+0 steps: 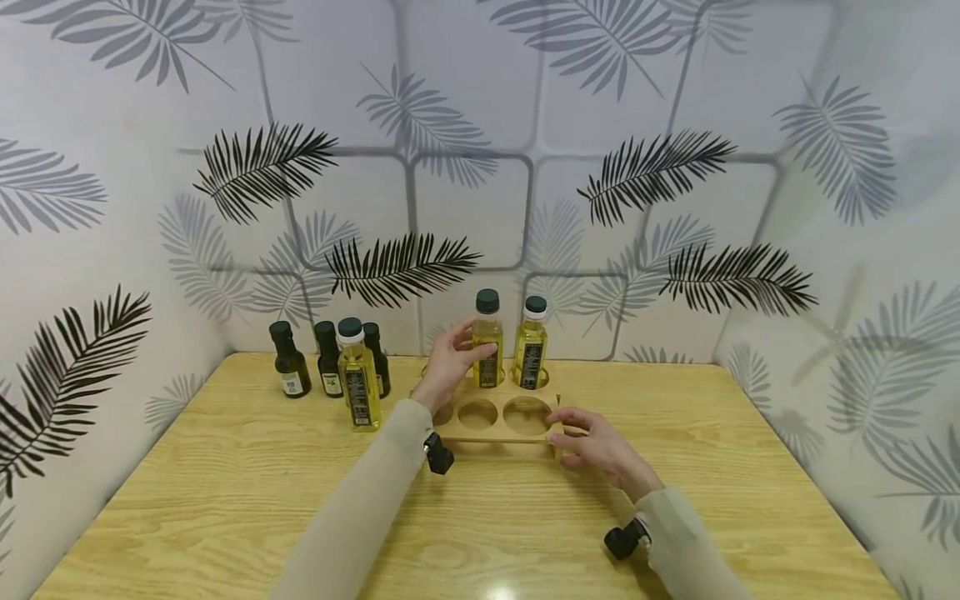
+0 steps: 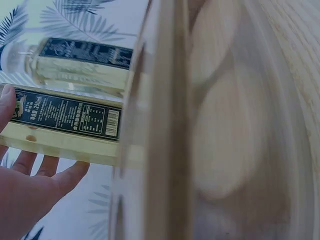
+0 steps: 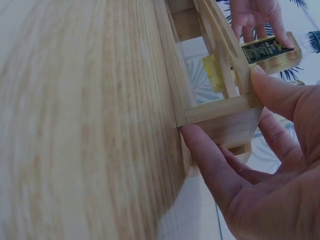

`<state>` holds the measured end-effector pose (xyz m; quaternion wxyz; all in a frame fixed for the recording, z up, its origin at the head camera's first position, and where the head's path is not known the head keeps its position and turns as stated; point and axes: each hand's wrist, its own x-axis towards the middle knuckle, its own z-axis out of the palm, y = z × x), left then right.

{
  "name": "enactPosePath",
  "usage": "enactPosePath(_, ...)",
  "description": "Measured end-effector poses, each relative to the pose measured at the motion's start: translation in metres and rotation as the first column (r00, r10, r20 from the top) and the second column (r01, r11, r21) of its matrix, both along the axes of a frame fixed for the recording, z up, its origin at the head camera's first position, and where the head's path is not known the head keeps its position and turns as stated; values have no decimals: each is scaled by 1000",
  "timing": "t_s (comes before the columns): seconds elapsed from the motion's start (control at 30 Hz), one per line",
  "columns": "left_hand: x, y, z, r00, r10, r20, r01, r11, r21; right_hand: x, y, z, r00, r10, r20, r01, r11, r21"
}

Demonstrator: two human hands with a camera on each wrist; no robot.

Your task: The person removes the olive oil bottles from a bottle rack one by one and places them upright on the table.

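Observation:
My left hand point(image 1: 452, 367) holds a clear square bottle of yellow oil point(image 1: 487, 367) with a dark green cap. It stands upright at the back row of a wooden bottle rack point(image 1: 495, 433) with round holes. In the right wrist view, its yellow lower end shows inside the rack's frame. A matching oil bottle point(image 1: 531, 357) occupies the back-right hole. My right hand point(image 1: 600, 446) grips the rack's right end, thumb near the upper board and fingers against the end panel point(image 3: 230, 127). Front-row holes point(image 1: 477, 414) hold no bottles; the left part of the rack is hidden by my left hand.
On the table left of the rack stands another yellow oil bottle point(image 1: 360, 387). Behind and beside it are small dark bottles point(image 1: 291, 362) with black caps. A wall with a feather pattern point(image 1: 472, 208) rises at the table's point(image 1: 247, 500) back edge.

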<state>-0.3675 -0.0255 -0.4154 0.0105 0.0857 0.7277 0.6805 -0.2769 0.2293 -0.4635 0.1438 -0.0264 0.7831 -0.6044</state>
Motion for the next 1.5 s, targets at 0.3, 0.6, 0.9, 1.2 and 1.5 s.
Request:
enactPosePath(0.3,9,-5,16,1000,-15,0,15,998,56,1,-1,-1,1000,-2,16,2,1000,-7)
enactPosePath(0.6,19,-16,32,999,-17,-38,20,995,101,1,0,0,1000,1,8,-1,1000,5)
enactPosePath(0.9,34,-31,48,1000,-24,4,24,997,77,0,0,0,1000,-2,18,2,1000,1)
enactPosePath(1.2,48,-45,45,997,-21,-79,20,1000,-19,-2,-2,1,1000,-3,9,2,1000,6)
enactPosePath(1.5,64,-55,36,990,40,-138,-50,997,-66,3,-3,1,1000,0,-2,0,1000,18)
